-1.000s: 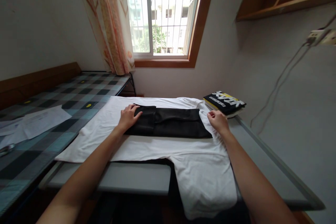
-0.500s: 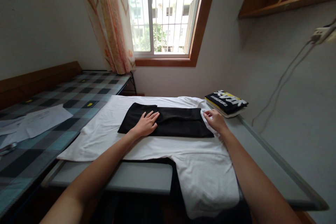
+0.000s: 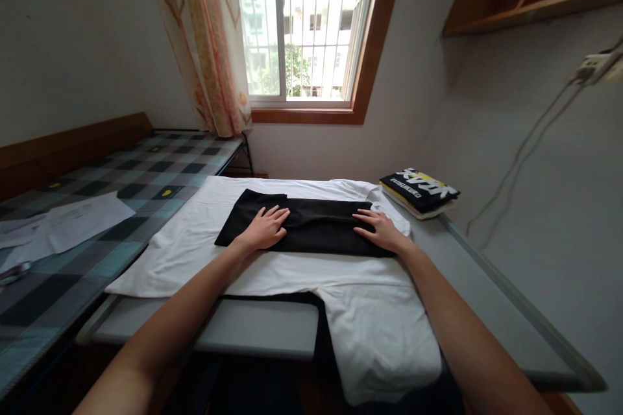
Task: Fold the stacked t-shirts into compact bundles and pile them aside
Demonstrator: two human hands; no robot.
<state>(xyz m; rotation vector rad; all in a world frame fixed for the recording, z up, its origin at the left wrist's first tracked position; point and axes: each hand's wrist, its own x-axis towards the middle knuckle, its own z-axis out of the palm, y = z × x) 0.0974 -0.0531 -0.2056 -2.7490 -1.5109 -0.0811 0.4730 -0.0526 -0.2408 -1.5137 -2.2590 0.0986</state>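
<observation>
A folded black garment [image 3: 321,227] lies flat across the middle of a white T-shirt [image 3: 185,240], which is spread over a grey table [image 3: 263,327]. My left hand [image 3: 265,227] rests on the black garment left of its middle, palm down with fingers apart. Near the garment's right end, my right hand [image 3: 379,230] also lies on it, fingers spread and pointing left. Neither hand grips anything. One sleeve of the T-shirt hangs over the table's near edge. What kind of garment the black one is, I cannot tell.
A stack with a black cloth printed in white and yellow [image 3: 419,189] sits at the table's far right. To the left stands a bed with a checked sheet [image 3: 111,194], carrying papers [image 3: 92,224]. A wooden shelf [image 3: 530,6] hangs at upper right, with cables below it.
My right hand has let go of the white cloth by the garment's right end and moved left onto the black garment, fingers now spread. My left hand shifted slightly left with the garment.
</observation>
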